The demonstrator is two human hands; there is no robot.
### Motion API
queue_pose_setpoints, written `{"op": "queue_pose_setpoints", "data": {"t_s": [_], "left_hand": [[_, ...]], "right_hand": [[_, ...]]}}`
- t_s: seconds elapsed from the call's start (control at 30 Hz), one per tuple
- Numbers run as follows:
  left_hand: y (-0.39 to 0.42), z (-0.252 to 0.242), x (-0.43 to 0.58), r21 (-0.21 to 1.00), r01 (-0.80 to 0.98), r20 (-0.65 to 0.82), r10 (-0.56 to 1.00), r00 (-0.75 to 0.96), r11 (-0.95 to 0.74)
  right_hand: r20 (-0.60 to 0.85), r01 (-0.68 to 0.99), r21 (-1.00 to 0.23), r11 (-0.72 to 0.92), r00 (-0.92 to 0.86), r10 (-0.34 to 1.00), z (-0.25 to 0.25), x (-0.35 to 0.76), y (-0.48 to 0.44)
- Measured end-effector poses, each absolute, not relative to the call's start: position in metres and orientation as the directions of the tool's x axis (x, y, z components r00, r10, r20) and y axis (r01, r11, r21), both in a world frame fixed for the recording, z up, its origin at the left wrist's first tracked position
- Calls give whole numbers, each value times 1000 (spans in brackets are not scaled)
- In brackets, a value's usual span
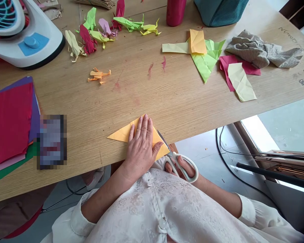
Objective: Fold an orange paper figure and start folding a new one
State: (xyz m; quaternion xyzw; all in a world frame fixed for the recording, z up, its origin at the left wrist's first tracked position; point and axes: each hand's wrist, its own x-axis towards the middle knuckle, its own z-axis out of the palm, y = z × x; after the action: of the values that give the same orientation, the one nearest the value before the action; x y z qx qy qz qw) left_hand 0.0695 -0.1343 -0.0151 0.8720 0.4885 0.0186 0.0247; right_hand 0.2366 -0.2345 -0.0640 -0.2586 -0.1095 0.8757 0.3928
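Note:
My left hand (141, 148) lies flat on a folded piece of orange paper (119, 134) at the table's near edge, its fingers stretched out and pointing away from me. The paper has a pointed left end, and its middle is hidden under that hand. Just to the right, my right hand (186, 166) holds a pair of scissors (176, 155) by the white loops, beyond the table edge. Their blades point up and left along the paper's right side. Whether the blades touch the paper, I cannot tell.
Folded paper figures (88, 44) stand at the back left, with an orange figure (99, 75) nearer. Paper sheets (11, 125) and a blurred-out flat object (52, 141) lie left, below a white fan (40, 30). Paper scraps (242, 82) and a grey cloth (263, 50) lie right.

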Motion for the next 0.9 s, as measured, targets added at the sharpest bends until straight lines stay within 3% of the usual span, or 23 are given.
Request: {"op": "queue_pose_setpoints", "data": {"t_s": [0.57, 0.9], "left_hand": [[-148, -14, 70, 81, 831, -13, 833, 553, -551], [-151, -15, 65, 153, 817, 19, 828, 560, -556]], "right_hand": [[-374, -669, -383, -637, -518, 769, -61, 229, -235], [-384, -590, -503, -631, -501, 775, -65, 235, -239]]}}
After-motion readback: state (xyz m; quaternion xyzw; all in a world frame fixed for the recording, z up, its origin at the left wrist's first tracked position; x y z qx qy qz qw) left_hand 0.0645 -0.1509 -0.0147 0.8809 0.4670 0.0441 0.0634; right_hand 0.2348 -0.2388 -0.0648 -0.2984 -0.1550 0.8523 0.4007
